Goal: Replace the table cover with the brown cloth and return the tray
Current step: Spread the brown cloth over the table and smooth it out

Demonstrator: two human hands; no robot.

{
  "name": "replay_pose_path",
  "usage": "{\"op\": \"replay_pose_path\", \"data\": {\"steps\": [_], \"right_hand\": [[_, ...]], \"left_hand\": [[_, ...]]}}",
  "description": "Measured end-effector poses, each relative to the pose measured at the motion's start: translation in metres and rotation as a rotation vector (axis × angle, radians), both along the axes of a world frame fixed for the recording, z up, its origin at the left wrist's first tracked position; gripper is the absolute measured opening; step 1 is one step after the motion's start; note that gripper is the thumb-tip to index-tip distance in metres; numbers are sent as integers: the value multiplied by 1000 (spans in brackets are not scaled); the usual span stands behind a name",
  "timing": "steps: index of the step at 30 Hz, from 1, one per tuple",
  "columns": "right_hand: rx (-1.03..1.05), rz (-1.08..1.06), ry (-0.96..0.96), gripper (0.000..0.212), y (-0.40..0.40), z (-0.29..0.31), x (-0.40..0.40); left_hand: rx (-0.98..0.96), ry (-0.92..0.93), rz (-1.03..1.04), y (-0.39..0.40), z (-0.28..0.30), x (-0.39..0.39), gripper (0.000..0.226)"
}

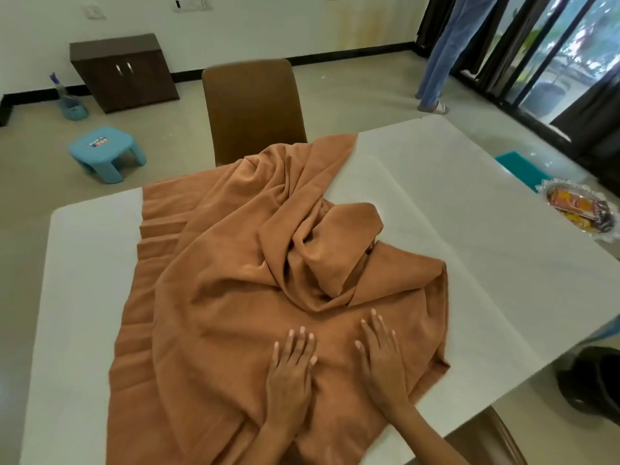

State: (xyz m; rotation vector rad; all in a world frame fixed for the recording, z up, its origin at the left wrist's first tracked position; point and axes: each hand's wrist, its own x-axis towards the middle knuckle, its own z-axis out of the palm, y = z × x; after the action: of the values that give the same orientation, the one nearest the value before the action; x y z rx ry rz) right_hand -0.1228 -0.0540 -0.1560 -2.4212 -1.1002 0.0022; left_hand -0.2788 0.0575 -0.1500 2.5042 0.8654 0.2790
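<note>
Both hands, left (291, 370) and right (382, 357), lie flat with fingers straight on the crumpled brown cloth (235, 280), gripping nothing. The cloth covers part of the white bench (469, 236); a tray (582, 209) sits at its far right edge.

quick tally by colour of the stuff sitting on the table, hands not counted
Brown: 1, the brown cloth, bunched and only partly spread
Teal: 1, a flat teal item at the far right edge
Clear with orange and dark packets: 1, the tray
Total: 3 on the white table
</note>
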Motion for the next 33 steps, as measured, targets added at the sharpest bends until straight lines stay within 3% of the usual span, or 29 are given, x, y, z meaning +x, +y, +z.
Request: {"op": "replay_pose_path", "data": {"steps": [7, 10, 14, 17, 20, 22, 24, 27, 31, 33], "right_hand": [[3, -164, -81, 50, -21, 9, 13], [42, -257, -22, 46, -28, 15, 15], [71, -241, -43, 29, -29, 33, 19], [141, -226, 45, 31, -23, 54, 18], [312, -95, 218, 34, -13, 79, 0], [435, -27, 417, 31, -6, 97, -17], [531, 5, 611, 29, -1, 112, -33], [612, 6, 765, 25, 0, 124, -48], [565, -169, 607, 26, -11, 108, -45], [477, -175, 517, 53, -27, 88, -34]], "left_hand": [[3, -243, 192, 3, 25, -10, 51], [-14, -238, 261, 2, 21, -18, 57], [-67, -217, 319, 0, 22, -20, 47], [-9, -167, 200, -9, 36, -13, 59], [26, -173, -111, -22, 48, -2, 82], [-96, -248, -168, -31, 53, 4, 87], [-239, -342, -116, -31, 61, 9, 78], [-175, -429, -128, -20, 64, 11, 46], [-238, -455, -76, -13, 62, 4, 38], [-287, -469, -47, -12, 64, -1, 39]]}}
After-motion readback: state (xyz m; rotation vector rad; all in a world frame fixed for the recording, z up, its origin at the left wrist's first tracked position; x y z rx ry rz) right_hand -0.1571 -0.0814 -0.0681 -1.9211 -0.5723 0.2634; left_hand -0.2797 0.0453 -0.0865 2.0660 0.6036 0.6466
